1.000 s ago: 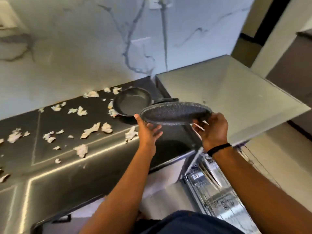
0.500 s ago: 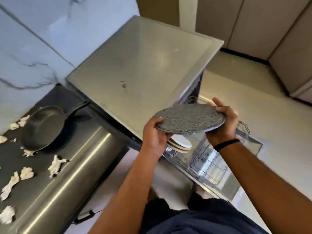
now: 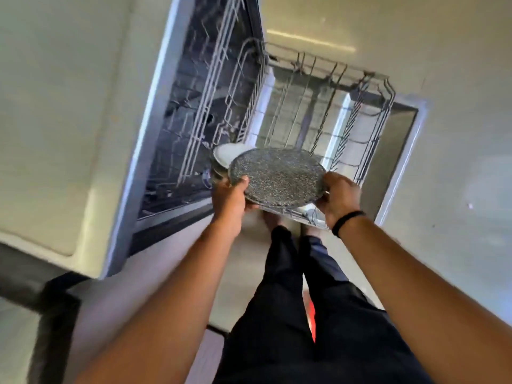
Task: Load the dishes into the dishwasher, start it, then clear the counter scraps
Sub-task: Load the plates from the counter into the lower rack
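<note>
A grey speckled plate point(image 3: 278, 176) is held bottom side up, nearly flat, over the pulled-out lower wire rack point(image 3: 327, 106) of the open dishwasher point(image 3: 194, 112). My left hand point(image 3: 228, 199) grips its left rim with the thumb on top. Its right rim is gripped by my right hand point(image 3: 339, 196), which wears a black wristband. Just behind the plate's left edge, white plates point(image 3: 225, 155) stand in the rack, partly hidden.
The dishwasher door point(image 3: 399, 151) lies open flat under the rack. Beige countertop point(image 3: 55, 120) runs along the left, with a dark cabinet edge point(image 3: 33, 286) at the lower left. My legs point(image 3: 304, 314) stand on the pale floor point(image 3: 471, 106) in front of the door.
The view has swung away from the counter with the pan and scraps, down onto the open dishwasher. Both hands have carried the speckled plate lower, over the rack by the white plates.
</note>
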The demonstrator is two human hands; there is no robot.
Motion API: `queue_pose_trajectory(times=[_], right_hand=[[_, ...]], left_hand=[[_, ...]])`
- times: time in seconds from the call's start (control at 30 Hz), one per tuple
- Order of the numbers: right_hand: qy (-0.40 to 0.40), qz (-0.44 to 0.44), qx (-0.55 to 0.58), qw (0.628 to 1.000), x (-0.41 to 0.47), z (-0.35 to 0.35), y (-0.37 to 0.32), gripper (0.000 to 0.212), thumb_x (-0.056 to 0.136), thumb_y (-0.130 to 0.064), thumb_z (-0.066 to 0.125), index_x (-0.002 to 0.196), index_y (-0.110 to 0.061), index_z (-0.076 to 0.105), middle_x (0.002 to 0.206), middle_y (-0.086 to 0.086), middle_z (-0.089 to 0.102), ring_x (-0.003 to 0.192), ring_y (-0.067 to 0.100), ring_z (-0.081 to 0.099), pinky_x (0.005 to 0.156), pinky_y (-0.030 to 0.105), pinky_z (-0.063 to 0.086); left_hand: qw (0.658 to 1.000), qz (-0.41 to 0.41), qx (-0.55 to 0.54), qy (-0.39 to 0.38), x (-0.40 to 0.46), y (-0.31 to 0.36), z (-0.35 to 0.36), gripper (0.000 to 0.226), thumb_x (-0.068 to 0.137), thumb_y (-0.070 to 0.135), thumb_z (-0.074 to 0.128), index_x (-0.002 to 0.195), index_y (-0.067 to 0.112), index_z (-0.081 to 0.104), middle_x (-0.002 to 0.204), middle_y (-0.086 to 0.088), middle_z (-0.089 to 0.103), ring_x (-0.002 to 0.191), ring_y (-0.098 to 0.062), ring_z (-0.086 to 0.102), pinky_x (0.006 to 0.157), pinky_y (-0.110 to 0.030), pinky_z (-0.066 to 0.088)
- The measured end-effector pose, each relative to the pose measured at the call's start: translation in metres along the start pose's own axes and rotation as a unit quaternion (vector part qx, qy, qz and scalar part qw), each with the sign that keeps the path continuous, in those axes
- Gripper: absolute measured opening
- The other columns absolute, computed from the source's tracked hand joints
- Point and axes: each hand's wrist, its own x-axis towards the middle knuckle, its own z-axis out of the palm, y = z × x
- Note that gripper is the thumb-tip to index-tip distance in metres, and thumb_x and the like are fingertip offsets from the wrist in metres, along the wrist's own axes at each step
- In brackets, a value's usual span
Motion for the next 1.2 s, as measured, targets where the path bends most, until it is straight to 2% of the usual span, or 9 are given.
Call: queue_pose_trajectory(times=[0.07,0.23,0.33,0.43,0.63,0.77,0.9,0.97,1.2], right_hand=[[-0.02,0.031,-0.036,0.999,0.025,0.014,0.022,0.017,0.087,0.006,0.058,0.092,-0.008,0.065,0.071,0.006,0.061,0.058,0.019,0.057,0.049,0.025,0.05],[-0.077,0.088,-0.072,0.991,0.068,0.056,0.054,0.015,0.088,0.008,0.063,0.09,-0.007,0.061,0.076,0.008,0.063,0.06,0.019,0.064,0.053,0.029,0.057],[-0.091,0.112,-0.079,0.986,0.088,0.079,0.062,0.016,0.089,0.009,0.062,0.089,-0.006,0.06,0.079,0.011,0.064,0.063,0.022,0.066,0.057,0.032,0.061],[-0.088,0.118,-0.103,0.984,0.102,0.095,0.065,0.013,0.089,0.009,0.063,0.087,-0.003,0.061,0.078,0.013,0.065,0.063,0.024,0.067,0.063,0.035,0.061],[-0.064,0.131,-0.108,0.983,0.105,0.113,0.063,0.018,0.089,0.008,0.064,0.106,0.001,0.062,0.077,0.014,0.066,0.057,0.023,0.067,0.062,0.036,0.063],[-0.06,0.126,-0.121,0.983,0.105,0.118,0.061,0.031,0.088,0.009,0.065,0.118,0.004,0.06,0.076,0.014,0.065,0.053,0.022,0.066,0.061,0.037,0.062],[-0.057,0.122,-0.121,0.983,0.105,0.117,0.062,0.029,0.088,0.009,0.063,0.116,0.002,0.061,0.08,0.013,0.066,0.055,0.022,0.067,0.067,0.039,0.063],[-0.062,0.117,-0.117,0.984,0.105,0.114,0.062,0.025,0.088,0.01,0.062,0.112,0.002,0.063,0.079,0.013,0.065,0.057,0.023,0.067,0.068,0.04,0.063],[-0.058,0.124,-0.11,0.984,0.108,0.113,0.064,0.036,0.088,0.01,0.064,0.123,0.003,0.056,0.086,0.016,0.065,0.053,0.023,0.066,0.054,0.033,0.061]], left_hand=[[0.999,0.006,0.034,0.027,0.041,-0.01,0.002,0.01,0.097,0.017,0.065,0.088,0.019,0.063,0.095,-0.013,0.067,0.062,-0.022,0.064,0.039,-0.022,0.048],[0.979,0.048,0.108,0.166,0.113,-0.018,0.008,0.013,0.092,0.024,0.068,0.086,0.012,0.069,0.07,-0.002,0.065,0.052,-0.018,0.065,0.042,-0.029,0.055],[0.964,0.073,0.119,0.228,0.155,-0.029,0.003,0.032,0.078,0.036,0.068,0.084,0.004,0.076,0.075,-0.011,0.074,0.066,-0.03,0.073,0.059,-0.045,0.062],[0.956,0.072,0.098,0.267,0.211,-0.055,-0.006,0.039,0.073,0.04,0.065,0.083,0.004,0.075,0.074,-0.01,0.075,0.069,-0.031,0.075,0.062,-0.048,0.063],[0.968,0.051,0.056,0.239,0.171,-0.02,0.006,0.02,0.09,0.024,0.071,0.097,0.006,0.076,0.081,-0.006,0.071,0.052,-0.014,0.062,0.05,-0.032,0.059],[0.971,0.046,0.025,0.234,0.173,-0.024,0.006,0.012,0.092,0.024,0.07,0.086,0.013,0.073,0.073,0.0,0.068,0.057,-0.015,0.063,0.047,-0.029,0.057],[0.968,0.066,0.017,0.243,0.182,-0.03,0.001,0.025,0.078,0.039,0.07,0.084,0.016,0.078,0.072,0.006,0.074,0.067,-0.019,0.072,0.062,-0.042,0.063],[0.965,0.081,0.022,0.249,0.186,-0.033,0.0,0.024,0.075,0.042,0.071,0.086,0.022,0.079,0.073,0.009,0.075,0.071,-0.019,0.074,0.065,-0.042,0.064],[0.977,0.054,0.018,0.208,0.186,-0.033,0.007,0.017,0.094,0.024,0.07,0.097,0.007,0.074,0.08,-0.001,0.07,0.062,-0.014,0.065,0.047,-0.025,0.053]])
